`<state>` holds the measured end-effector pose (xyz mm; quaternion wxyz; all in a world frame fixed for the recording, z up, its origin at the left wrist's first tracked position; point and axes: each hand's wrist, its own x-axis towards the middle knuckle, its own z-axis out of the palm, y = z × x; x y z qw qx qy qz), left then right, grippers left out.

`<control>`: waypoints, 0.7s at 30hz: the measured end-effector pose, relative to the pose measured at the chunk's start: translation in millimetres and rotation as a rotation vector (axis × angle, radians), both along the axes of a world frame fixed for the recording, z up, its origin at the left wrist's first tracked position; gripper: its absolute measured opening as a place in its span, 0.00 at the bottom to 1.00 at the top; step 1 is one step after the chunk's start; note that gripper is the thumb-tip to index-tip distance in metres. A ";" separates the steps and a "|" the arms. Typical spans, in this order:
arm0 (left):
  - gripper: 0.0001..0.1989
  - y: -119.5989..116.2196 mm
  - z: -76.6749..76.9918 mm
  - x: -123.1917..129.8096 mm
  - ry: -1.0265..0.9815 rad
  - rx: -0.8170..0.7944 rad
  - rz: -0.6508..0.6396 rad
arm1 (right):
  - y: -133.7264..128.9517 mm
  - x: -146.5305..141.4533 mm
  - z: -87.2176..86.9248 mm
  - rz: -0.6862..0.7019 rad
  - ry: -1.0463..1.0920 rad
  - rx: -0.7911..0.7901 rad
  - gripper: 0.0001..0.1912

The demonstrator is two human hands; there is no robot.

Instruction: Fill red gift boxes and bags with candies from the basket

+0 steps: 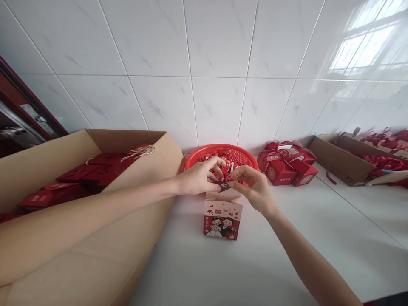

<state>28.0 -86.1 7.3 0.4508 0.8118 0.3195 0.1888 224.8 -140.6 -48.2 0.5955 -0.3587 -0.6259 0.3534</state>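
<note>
A red plastic basket (pixel 194 158) holding red-wrapped candies stands against the tiled wall. Over its front part, my left hand (pixel 204 175) has its fingers curled round a wrapped candy (pixel 225 182). My right hand (pixel 251 187) pinches the same small dark red piece from the other side, thumb and forefinger together. Directly below the hands, an open-topped paper gift box (pixel 222 219) stands upright on the white surface, with a cartoon couple on its red lower front and a pale upper band. The inside of the box is hidden.
A large cardboard carton (pixel 140 212) with red boxes fills the left side. Several red gift boxes with ribbons (pixel 282 170) stand right of the basket. Farther right, another carton (pixel 341 163) holds red ribboned items. White tiles (pixel 219 97) rise behind.
</note>
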 end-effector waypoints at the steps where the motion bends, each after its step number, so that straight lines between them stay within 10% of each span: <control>1: 0.22 0.3 1.3 -0.3 0.024 0.053 0.009 | -0.2 4.2 2.5 0.001 0.027 -0.008 0.12; 8: 0.05 2.8 6.5 -4.0 0.398 0.287 -0.220 | -3.6 28.6 14.0 -0.013 0.020 0.079 0.08; 21: 0.26 2.8 0.3 -4.8 0.508 0.071 -0.215 | -2.4 11.0 6.1 0.068 -0.334 0.145 0.03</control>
